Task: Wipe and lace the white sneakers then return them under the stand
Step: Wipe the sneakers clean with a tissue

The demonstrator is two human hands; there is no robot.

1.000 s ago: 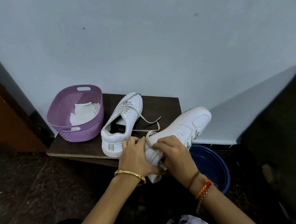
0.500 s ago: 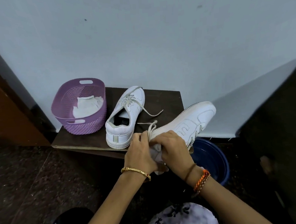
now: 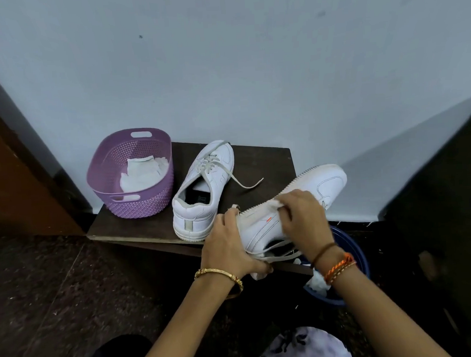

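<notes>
One white sneaker stands upright on the dark wooden stand, heel toward me, laces loose. The second white sneaker is tipped on its side above the stand's front right corner, sole edge up, toe pointing right. My left hand grips its heel end from the left. My right hand holds a small white cloth pressed against the sneaker's side near the sole. Loose laces hang under the held sneaker.
A purple perforated basket with white cloths inside sits on the stand's left end. A blue basin holding a white wad stands on the floor below my right wrist. Pale wall behind, brown door left, dark furniture right.
The held sneaker has been rolled onto its side, sole edge upward. My right hand moved from the heel up to the sneaker's side with the cloth. The view dropped slightly.
</notes>
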